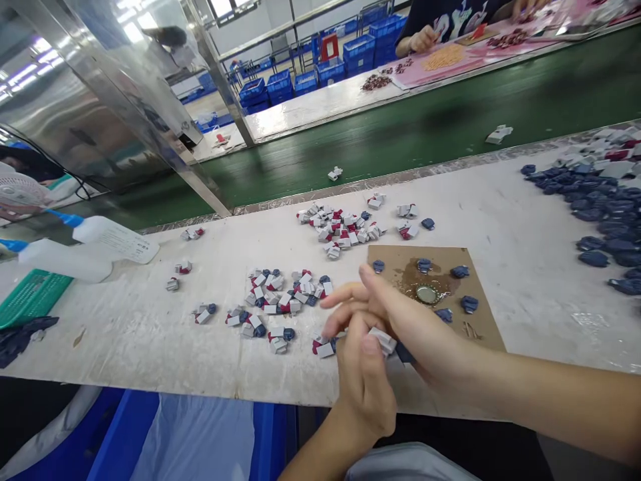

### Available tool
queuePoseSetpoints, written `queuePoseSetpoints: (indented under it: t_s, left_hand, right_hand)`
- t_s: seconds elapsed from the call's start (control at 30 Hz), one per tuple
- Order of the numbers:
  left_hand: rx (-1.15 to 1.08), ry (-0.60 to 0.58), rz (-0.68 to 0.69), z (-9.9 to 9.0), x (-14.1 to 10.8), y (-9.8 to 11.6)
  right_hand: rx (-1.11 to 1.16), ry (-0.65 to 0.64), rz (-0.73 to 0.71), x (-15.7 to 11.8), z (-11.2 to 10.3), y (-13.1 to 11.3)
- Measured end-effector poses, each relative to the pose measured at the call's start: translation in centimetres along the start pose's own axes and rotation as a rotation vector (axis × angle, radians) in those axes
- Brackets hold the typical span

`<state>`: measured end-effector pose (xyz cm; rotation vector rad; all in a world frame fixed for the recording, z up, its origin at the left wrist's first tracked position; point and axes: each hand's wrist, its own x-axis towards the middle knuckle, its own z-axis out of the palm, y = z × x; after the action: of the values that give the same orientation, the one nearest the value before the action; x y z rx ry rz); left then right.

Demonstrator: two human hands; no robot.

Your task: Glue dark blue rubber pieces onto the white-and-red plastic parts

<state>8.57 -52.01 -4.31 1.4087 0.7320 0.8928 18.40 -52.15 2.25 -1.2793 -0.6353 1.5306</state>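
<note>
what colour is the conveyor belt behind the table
The belt is dark green; the head view, the only one, shows it best, beyond the table.

The person's bare left hand (366, 384) comes up from the bottom edge, its forearm (325, 447) slanting up to the right, its thumb (373, 354) raised alongside bent fingers. The right hand (395, 310) reaches in from the right, its forearm (541, 387) nearly level, the fingers extended leftward with a slight curve and the thumb angled up. The two hands meet, the right fingers overlapping the left fingertips.
</note>
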Motion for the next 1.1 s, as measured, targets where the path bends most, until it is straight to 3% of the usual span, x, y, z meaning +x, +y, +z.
queuePoseSetpoints:
  t_s: [0.1, 0.27, 0.4, 0.47, 0.57, 0.67, 0.8, 1.0, 1.1]
  left_hand:
    - [0.179, 0.038, 0.188, 0.2, 0.0, 0.2]
    - [0.278, 0.081, 0.220, -0.6, -0.6, -1.2]
    - [0.526, -0.003, 0.238, -3.6, -0.5, -2.0]
    - [0.719, 0.006, 0.339, -5.8, -0.5, -1.9]
    - [1.097, 0.157, 0.426, -8.4, -0.7, -1.7]
    - [1.393, 0.221, 0.396, -8.9, -0.5, -1.8]
    - [1.516, 0.069, 0.443, -8.1, 0.9, -2.2]
    - [1.493, -0.317, 0.422, -9.0, 4.2, -1.4]
    - [1.530, -0.332, 0.366, -10.4, 5.4, -1.0]
  right_hand:
    - [0.017, 0.017, -0.131, -0.5, 0.6, 1.2]
    - [0.009, 0.014, -0.324, 0.3, 1.0, 3.7]
    - [-0.043, -0.055, -0.305, 2.2, 0.9, 5.2]
    - [-0.152, -0.051, -0.414, 2.8, 0.3, 5.2]
    - [-0.361, 0.088, -0.689, 3.0, -1.5, 4.2]
    - [-0.543, 0.203, -0.752, 3.1, -3.4, 3.7]
    - [-0.820, 0.290, -0.716, 3.3, -5.4, 4.3]
    - [-1.403, 0.032, -0.903, 3.0, -7.1, 5.9]
    - [-1.521, 0.036, -0.919, 3.5, -6.4, 7.0]
